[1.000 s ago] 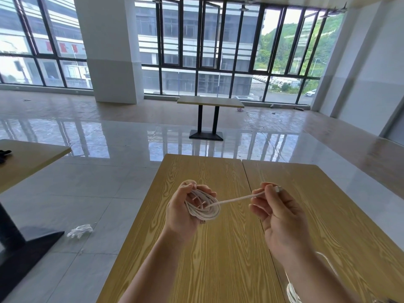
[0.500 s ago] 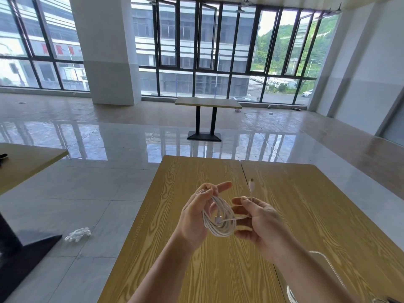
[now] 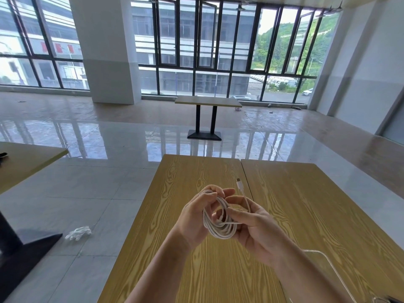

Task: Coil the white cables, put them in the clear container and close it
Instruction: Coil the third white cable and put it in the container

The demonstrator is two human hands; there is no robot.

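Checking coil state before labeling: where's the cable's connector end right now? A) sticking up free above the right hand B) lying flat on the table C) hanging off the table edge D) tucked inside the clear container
A: the connector stands up free above the right hand, while the left hand holds the coiled white cable over the table.

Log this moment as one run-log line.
left hand: holds cable coil | right hand: pinches cable end | plug: free | container: unfilled
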